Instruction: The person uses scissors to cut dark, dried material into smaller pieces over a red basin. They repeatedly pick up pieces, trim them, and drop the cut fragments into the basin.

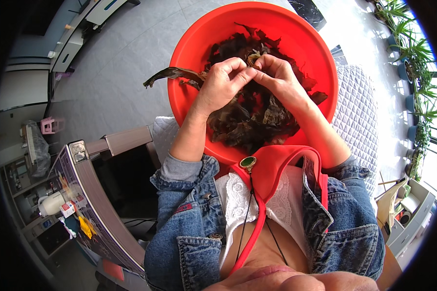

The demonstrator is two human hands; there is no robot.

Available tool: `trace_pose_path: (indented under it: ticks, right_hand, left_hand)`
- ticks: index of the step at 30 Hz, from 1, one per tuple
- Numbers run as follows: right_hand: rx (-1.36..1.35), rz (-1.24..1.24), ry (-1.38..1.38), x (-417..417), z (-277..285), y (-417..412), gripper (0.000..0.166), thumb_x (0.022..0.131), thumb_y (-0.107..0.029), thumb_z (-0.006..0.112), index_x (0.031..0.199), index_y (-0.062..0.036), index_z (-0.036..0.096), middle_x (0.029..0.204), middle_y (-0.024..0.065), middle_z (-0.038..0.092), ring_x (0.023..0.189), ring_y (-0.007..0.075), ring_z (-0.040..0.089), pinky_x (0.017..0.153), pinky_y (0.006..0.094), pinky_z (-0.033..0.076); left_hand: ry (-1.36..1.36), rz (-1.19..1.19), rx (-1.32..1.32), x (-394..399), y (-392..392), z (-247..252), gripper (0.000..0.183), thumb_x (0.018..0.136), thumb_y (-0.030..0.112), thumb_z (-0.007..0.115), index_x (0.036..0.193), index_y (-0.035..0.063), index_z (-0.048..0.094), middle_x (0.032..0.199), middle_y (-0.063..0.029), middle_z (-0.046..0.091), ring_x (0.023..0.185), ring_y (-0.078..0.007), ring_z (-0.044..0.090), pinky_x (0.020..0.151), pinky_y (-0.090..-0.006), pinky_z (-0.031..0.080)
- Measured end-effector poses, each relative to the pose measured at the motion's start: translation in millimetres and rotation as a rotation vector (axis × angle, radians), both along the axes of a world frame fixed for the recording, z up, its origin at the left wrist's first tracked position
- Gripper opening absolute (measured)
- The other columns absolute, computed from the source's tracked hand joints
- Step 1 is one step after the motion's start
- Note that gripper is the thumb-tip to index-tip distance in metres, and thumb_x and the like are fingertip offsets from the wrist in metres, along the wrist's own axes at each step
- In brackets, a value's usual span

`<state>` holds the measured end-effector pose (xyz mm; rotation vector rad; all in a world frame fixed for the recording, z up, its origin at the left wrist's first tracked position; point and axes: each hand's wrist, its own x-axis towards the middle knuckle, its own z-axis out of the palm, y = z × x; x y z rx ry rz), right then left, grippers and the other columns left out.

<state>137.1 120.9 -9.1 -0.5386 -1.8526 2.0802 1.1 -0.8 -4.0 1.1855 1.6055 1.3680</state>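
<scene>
A large red plastic basin [189, 40] stands before me, holding a heap of dark brown, leafy pieces [247, 127], perhaps dried leaves or seaweed. Above the heap my left hand [224, 82] and my right hand [276, 74] meet at the fingertips. Both pinch a small yellow-brown piece [254, 59] of the leafy stuff between thumb and fingers. A long dark strip [173, 73] reaches from beside my left hand out over the basin's left rim; whether that hand also holds it, I cannot tell.
Quilted grey padding [357, 109] lies right of the basin. At the lower left stands a table [113, 207] with a pale jug [52, 204] and small packets on it. Potted plants [415, 72] line the window at the right, near a grey drawer unit [415, 218]. A pink stool [48, 125] is at the far left.
</scene>
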Motion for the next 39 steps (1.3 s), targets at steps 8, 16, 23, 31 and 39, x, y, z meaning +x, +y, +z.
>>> trace_pose_path:
  ticks: [8, 16, 23, 31, 39]
  right_hand:
    - [-0.136, -0.159, 0.074, 0, 0, -4, 0.010, 0.086, -0.008, 0.066, 0.086, -0.0020, 0.058, 0.078, -0.0018, 0.058, 0.071, 0.0051, 0.050, 0.063, 0.0214, 0.041]
    - [-0.028, -0.131, 0.017, 0, 6, -4, 0.014, 0.088, -0.010, 0.064, 0.094, 0.0021, 0.061, 0.086, 0.0016, 0.062, 0.078, 0.0054, 0.054, 0.069, 0.0221, 0.045]
    - [0.002, -0.269, 0.036, -1, -2, -6, 0.018, 0.089, -0.011, 0.064, 0.098, 0.0035, 0.064, 0.086, 0.0048, 0.067, 0.081, 0.0078, 0.058, 0.073, 0.0238, 0.048]
    - [0.372, -0.356, 0.071, -2, -3, -13, 0.015, 0.082, -0.007, 0.067, 0.094, 0.0026, 0.064, 0.084, 0.0114, 0.068, 0.079, 0.0145, 0.064, 0.074, 0.0274, 0.050]
    - [0.114, -0.295, 0.028, 0, -5, -12, 0.014, 0.083, -0.007, 0.064, 0.092, 0.0032, 0.062, 0.083, 0.0091, 0.066, 0.079, 0.0123, 0.060, 0.073, 0.0277, 0.049]
  left_hand:
    - [-0.115, 0.056, 0.126, -5, 1, -8, 0.021, 0.095, 0.014, 0.053, 0.077, 0.0016, 0.053, 0.068, 0.0029, 0.049, 0.063, -0.0052, 0.042, 0.058, -0.0228, 0.038]
    - [0.019, 0.047, 0.185, 1, 1, 0, 0.019, 0.093, 0.009, 0.052, 0.076, 0.0019, 0.050, 0.077, 0.0017, 0.046, 0.067, -0.0060, 0.040, 0.062, -0.0222, 0.037]
    - [-0.099, 0.081, 0.205, -1, 1, -2, 0.017, 0.091, 0.009, 0.055, 0.076, 0.0016, 0.051, 0.076, 0.0006, 0.048, 0.065, -0.0063, 0.044, 0.060, -0.0228, 0.041]
    - [0.010, 0.146, 0.104, 4, 1, 2, 0.017, 0.094, 0.017, 0.058, 0.084, 0.0044, 0.054, 0.073, 0.0046, 0.053, 0.066, -0.0021, 0.044, 0.060, -0.0174, 0.037]
    - [0.146, 0.272, 0.164, 4, 5, -10, 0.010, 0.086, 0.004, 0.060, 0.082, 0.0011, 0.051, 0.074, -0.0083, 0.055, 0.066, -0.0184, 0.052, 0.061, -0.0322, 0.044]
